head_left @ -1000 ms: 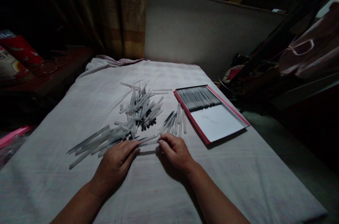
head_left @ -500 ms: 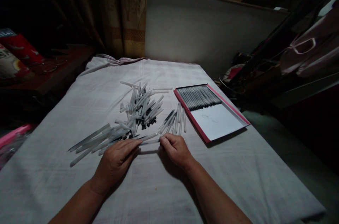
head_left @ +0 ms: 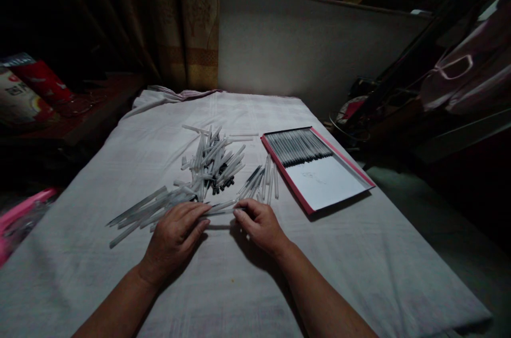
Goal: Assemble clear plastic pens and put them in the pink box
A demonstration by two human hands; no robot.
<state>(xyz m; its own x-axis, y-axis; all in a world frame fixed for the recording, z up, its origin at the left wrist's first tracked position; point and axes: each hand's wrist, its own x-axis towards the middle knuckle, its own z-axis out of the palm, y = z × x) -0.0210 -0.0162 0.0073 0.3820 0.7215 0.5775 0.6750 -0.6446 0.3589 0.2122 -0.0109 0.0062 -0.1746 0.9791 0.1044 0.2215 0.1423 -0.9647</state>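
Between my two hands a slim clear pen (head_left: pixel 221 212) lies nearly level, just above the cloth. My left hand (head_left: pixel 173 234) holds its left end, fingers over it and thumb slightly lowered. At the other end, my right hand (head_left: pixel 261 225) pinches it between thumb and bent fingers. Past my left fingers spreads a pile of clear pen barrels (head_left: pixel 139 215). A heap of clear tubes and black-tipped parts (head_left: pixel 217 159) lies farther back. Several loose tubes and dark-tipped refills (head_left: pixel 259 181) rest just beyond my right hand.
A red-edged shallow box (head_left: pixel 289 183) stands at the right, a row of black-ended pens (head_left: pixel 299 146) in its far half. White cloth (head_left: pixel 239 295) covers the table. At the left are a side table with packets (head_left: pixel 40 82) and a pink-rimmed container (head_left: pixel 24 210).
My right hand has shifted slightly left, closer to my left hand, so less of the pen shows between them. My left thumb has dropped away from the fingers a little.
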